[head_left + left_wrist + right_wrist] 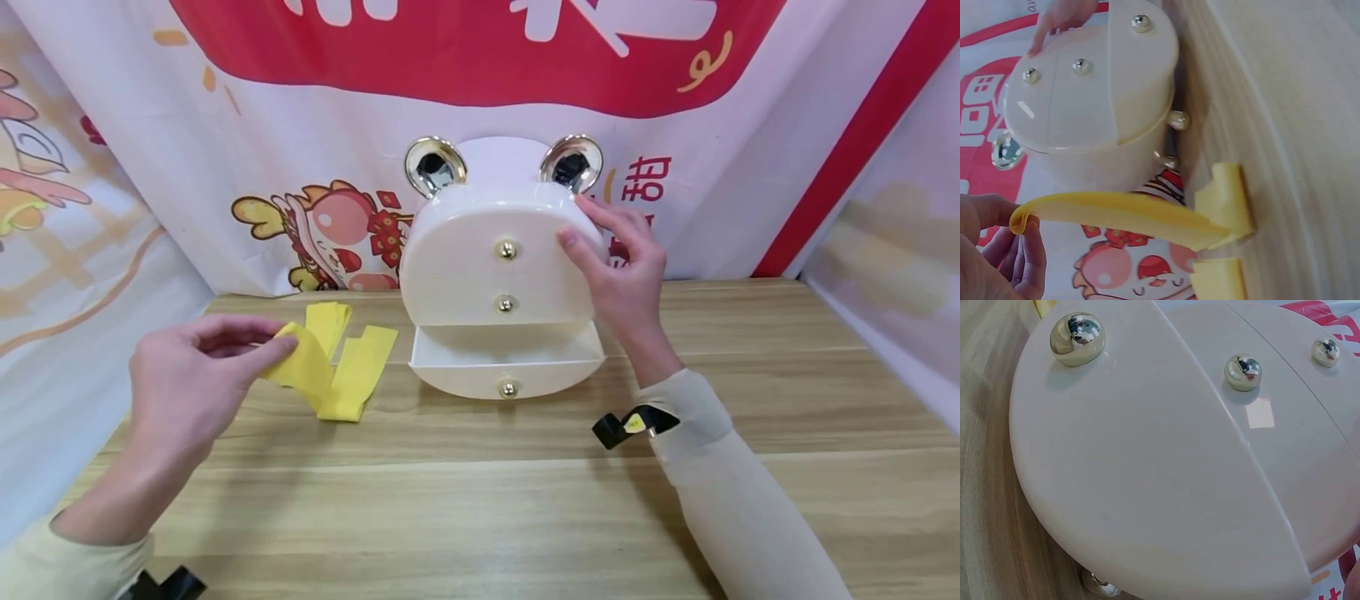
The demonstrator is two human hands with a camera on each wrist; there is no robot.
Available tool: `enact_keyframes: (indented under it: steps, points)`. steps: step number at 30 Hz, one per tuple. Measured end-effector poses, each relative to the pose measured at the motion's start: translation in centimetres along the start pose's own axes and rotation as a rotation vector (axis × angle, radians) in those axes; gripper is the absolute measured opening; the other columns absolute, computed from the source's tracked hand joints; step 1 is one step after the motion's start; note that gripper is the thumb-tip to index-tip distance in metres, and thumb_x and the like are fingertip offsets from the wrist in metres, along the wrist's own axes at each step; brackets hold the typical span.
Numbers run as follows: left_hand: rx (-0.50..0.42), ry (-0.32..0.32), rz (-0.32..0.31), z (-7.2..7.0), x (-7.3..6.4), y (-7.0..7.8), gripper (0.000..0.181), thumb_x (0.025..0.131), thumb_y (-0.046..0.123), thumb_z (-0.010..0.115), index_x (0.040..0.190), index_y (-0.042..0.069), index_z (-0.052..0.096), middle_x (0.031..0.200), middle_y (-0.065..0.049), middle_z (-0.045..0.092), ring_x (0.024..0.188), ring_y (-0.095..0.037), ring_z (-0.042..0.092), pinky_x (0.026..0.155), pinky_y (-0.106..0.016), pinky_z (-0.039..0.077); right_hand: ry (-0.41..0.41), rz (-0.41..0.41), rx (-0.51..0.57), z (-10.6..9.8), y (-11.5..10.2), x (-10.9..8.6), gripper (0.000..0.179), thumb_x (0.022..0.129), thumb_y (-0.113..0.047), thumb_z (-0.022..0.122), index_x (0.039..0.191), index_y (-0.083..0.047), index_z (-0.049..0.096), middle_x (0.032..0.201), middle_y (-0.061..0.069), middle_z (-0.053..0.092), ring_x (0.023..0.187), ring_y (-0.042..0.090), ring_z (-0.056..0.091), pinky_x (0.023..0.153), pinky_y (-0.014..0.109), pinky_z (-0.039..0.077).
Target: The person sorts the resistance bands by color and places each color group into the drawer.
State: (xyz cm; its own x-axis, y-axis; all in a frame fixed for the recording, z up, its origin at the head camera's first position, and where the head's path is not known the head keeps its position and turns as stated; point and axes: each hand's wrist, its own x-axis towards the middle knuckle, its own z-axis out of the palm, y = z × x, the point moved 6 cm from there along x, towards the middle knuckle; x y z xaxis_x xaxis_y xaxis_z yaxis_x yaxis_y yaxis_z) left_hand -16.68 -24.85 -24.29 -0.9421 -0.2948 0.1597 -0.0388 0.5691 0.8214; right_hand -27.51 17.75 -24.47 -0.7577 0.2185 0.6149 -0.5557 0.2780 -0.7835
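Observation:
In the head view, my left hand [191, 379] pinches one end of a yellow strip [303, 362] between thumb and fingers, raised above the table. The strip's material is unclear. Its lower part runs down to a folded yellow length [356, 375] lying on the wood. A white drawer box [480, 283] with round gold-rimmed ears or eyes stands at the centre. Its bottom drawer [506, 375] is pulled out, and the visible inside is bare. My right hand [626, 267] holds the box's upper right edge, thumb on the front; some fingertips are hidden.
The wooden table [480, 508] carries the box towards its back edge. Behind hangs a printed red and white cloth [330, 125], close to the box. Another yellow folded piece [327, 321] lies left of the box. Gold knobs [507, 389] stick out from the drawer fronts.

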Motion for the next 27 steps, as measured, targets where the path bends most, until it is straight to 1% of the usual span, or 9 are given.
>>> enact_keyframes:
  steps: [5, 9, 12, 16, 18, 21, 24, 27]
  points:
    - [-0.053, 0.025, 0.074, 0.0, -0.2, 2.5, 0.029, 0.085, 0.030, 0.091, 0.108, 0.015, 0.081, 0.081, 0.026, 0.076, 0.071, 0.005, 0.071, 0.057, -0.014, 0.051, 0.004, -0.011, 0.008, 0.1, -0.1, 0.0, 0.039, 0.094, -0.028, 0.082, 0.132, -0.030, 0.076, 0.132, -0.001, 0.068, 0.111, 0.010, 0.057, 0.074, 0.021, 0.053]
    - [-0.091, 0.029, 0.122, 0.6, -0.3, 4.4, 0.030, 0.085, 0.028, 0.091, 0.109, 0.013, 0.082, 0.082, 0.023, 0.077, 0.073, 0.003, 0.072, 0.058, -0.013, 0.053, 0.006, -0.008, 0.007, 0.1, -0.1, 0.0, 0.039, 0.093, -0.027, 0.082, 0.132, -0.030, 0.076, 0.132, -0.001, 0.068, 0.110, 0.010, 0.057, 0.074, 0.021, 0.053]
    - [-0.087, 0.040, 0.137, 1.0, -0.5, 5.5, 0.031, 0.085, 0.031, 0.091, 0.109, 0.013, 0.082, 0.082, 0.024, 0.076, 0.074, 0.000, 0.072, 0.061, -0.013, 0.054, 0.004, -0.002, 0.007, 0.2, 0.0, 0.0, 0.039, 0.094, -0.028, 0.082, 0.132, -0.030, 0.076, 0.132, -0.001, 0.068, 0.110, 0.010, 0.057, 0.074, 0.020, 0.054]
    - [-0.066, 0.031, 0.134, 1.3, -0.6, 6.9, 0.035, 0.085, 0.040, 0.089, 0.111, 0.018, 0.082, 0.085, 0.024, 0.076, 0.079, -0.004, 0.072, 0.067, -0.015, 0.056, -0.001, 0.007, 0.011, 0.2, 0.1, -0.1, 0.039, 0.094, -0.029, 0.082, 0.132, -0.031, 0.076, 0.132, -0.002, 0.067, 0.111, 0.011, 0.057, 0.074, 0.020, 0.056]
    - [-0.094, 0.012, 0.128, 1.7, -0.6, 7.6, 0.035, 0.086, 0.040, 0.089, 0.112, 0.019, 0.082, 0.087, 0.023, 0.077, 0.082, -0.006, 0.072, 0.070, -0.014, 0.056, -0.002, 0.010, 0.011, 0.2, 0.1, -0.1, 0.039, 0.094, -0.029, 0.082, 0.132, -0.032, 0.075, 0.132, -0.002, 0.067, 0.111, 0.011, 0.057, 0.075, 0.020, 0.057]
    - [-0.155, -0.025, 0.138, 2.5, -0.5, 8.9, 0.034, 0.087, 0.037, 0.089, 0.112, 0.017, 0.081, 0.090, 0.019, 0.078, 0.085, -0.007, 0.073, 0.075, -0.014, 0.058, -0.004, 0.016, 0.009, 0.1, 0.1, -0.2, 0.039, 0.094, -0.030, 0.082, 0.133, -0.032, 0.075, 0.133, -0.002, 0.066, 0.112, 0.011, 0.057, 0.077, 0.020, 0.058]
    - [-0.222, -0.068, 0.161, 3.7, -0.6, 10.2, 0.032, 0.087, 0.032, 0.089, 0.112, 0.014, 0.081, 0.092, 0.015, 0.078, 0.086, -0.008, 0.074, 0.077, -0.015, 0.059, -0.002, 0.015, 0.011, 0.1, 0.1, -0.1, 0.039, 0.094, -0.030, 0.082, 0.133, -0.032, 0.075, 0.133, -0.002, 0.066, 0.113, 0.011, 0.057, 0.077, 0.020, 0.058]
    - [-0.291, -0.111, 0.176, 5.1, -0.8, 11.5, 0.031, 0.087, 0.028, 0.089, 0.111, 0.011, 0.081, 0.093, 0.010, 0.079, 0.086, -0.010, 0.075, 0.077, -0.018, 0.062, -0.002, 0.015, 0.012, 0.0, 0.1, -0.1, 0.039, 0.094, -0.029, 0.082, 0.132, -0.032, 0.075, 0.133, -0.003, 0.067, 0.113, 0.011, 0.057, 0.076, 0.020, 0.058]
